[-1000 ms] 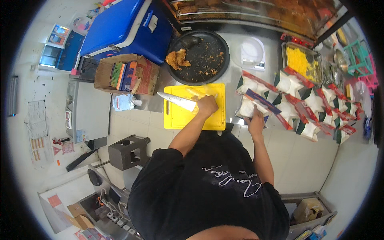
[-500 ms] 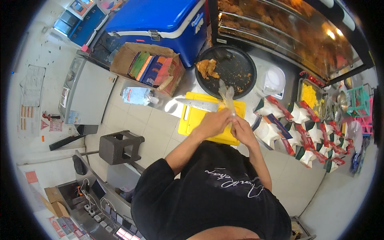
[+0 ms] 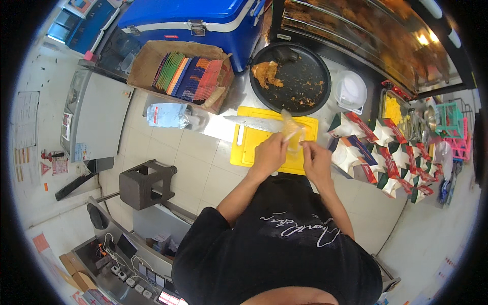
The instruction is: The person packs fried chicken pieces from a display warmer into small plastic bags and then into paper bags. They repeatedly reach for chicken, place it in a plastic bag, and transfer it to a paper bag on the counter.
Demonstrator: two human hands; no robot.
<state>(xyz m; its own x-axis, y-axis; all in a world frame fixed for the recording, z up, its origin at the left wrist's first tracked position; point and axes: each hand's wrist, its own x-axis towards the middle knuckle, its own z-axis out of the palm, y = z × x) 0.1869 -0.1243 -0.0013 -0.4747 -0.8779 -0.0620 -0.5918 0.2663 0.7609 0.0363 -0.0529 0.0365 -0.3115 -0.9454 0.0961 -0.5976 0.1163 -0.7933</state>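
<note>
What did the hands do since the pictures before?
The right hand let go of the blue-striped white box and moved left to the clear bag in the left hand. The hands came together on the bag, then spread a little apart. The knife stayed on the yellow board, the fried piece in the black pan.

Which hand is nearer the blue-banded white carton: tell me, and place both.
Right. The right hand is just left of the carton, apart from it; the left hand is farther left, beyond the plastic bag.
</note>
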